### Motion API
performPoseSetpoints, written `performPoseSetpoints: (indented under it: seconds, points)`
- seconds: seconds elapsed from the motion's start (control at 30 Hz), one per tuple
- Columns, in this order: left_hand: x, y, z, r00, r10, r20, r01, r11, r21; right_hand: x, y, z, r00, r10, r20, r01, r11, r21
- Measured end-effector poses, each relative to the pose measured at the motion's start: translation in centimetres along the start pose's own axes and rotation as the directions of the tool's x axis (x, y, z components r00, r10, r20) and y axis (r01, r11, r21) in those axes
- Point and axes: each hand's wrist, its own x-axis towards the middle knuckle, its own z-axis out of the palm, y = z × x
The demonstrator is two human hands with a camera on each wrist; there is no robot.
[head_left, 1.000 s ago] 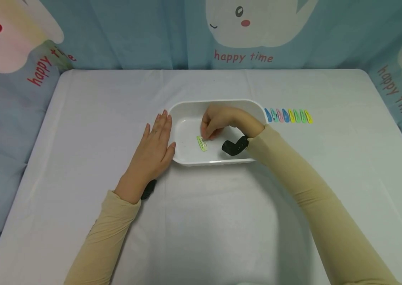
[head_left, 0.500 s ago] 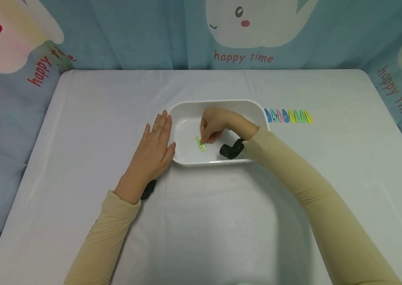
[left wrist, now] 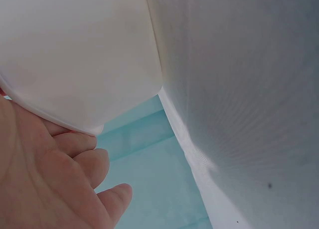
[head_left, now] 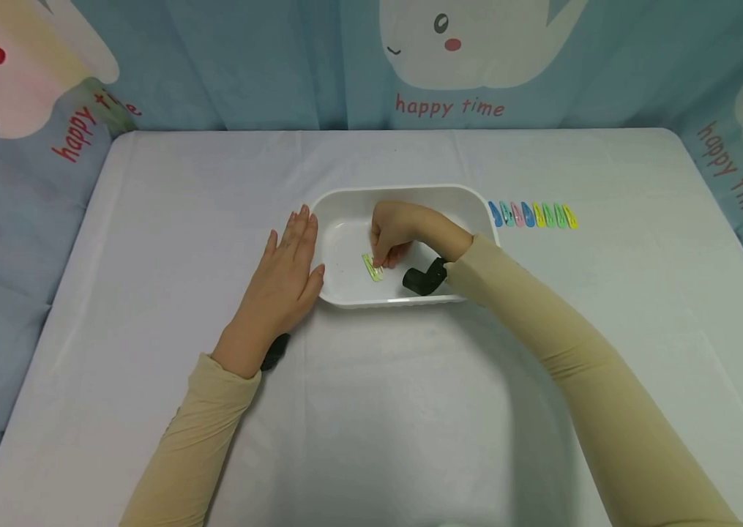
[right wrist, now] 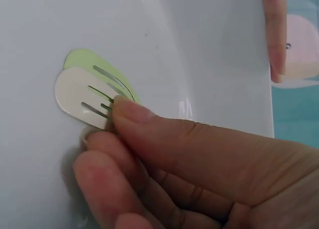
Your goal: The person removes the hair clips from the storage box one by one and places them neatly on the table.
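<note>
Inside the white tray (head_left: 341, 241), my right hand (head_left: 400, 225) pinches a cream-white snap hair clip (right wrist: 75, 92) between thumb and fingers. Right against it, partly covered by it, lies a light green snap hair clip (right wrist: 82, 57) on the tray floor. The right wrist view shows slots in both clips; the thumb hides the narrow end of the white one. At the tray's left end my left hand (head_left: 285, 274) rests with its fingers straight, touching the rim. From the left wrist view, the fingers lie along the tray's outer edge.
Just right of the tray, a row of several hair clips (head_left: 528, 214) in blue, pink, yellow and green lies on the white tablecloth (head_left: 384, 410). A blue printed curtain (head_left: 279, 66) hangs behind the table. Black wrist cameras (head_left: 425, 278) sit at both cuffs.
My right hand has shifted slightly down and left in the tray, its fingertips closing in on the clips. The left hand stays where it was.
</note>
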Motion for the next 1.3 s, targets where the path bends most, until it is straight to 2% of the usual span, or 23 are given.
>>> performPoseSetpoints:
  seconds: [0.47, 0.7, 1.03, 1.3]
  points:
    - [-0.1, 0.0, 0.0, 1.000, 0.006, -0.006, -0.006, 1.000, 0.003, 0.0, -0.1, 0.0, 1.000, -0.009, -0.005, 0.009, 1.000, -0.018]
    - [-0.1, -0.1, 0.1, 1.000, 0.006, -0.007, -0.006, 1.000, 0.001, 0.3, -0.1, 0.3, 1.000, 0.013, -0.019, -0.013, 1.000, -0.025]
    - [-0.2, 0.0, 0.2, 1.000, 0.005, -0.013, -0.005, 1.000, 0.002, 0.0, 0.5, 0.0, 1.000, 0.004, 0.006, -0.005, 0.995, 0.095]
    - [-0.1, 0.0, 0.2, 1.000, 0.012, -0.023, -0.012, 1.000, 0.000, -0.1, 1.0, -0.3, 1.000, -0.006, 0.025, 0.003, 0.993, 0.121]
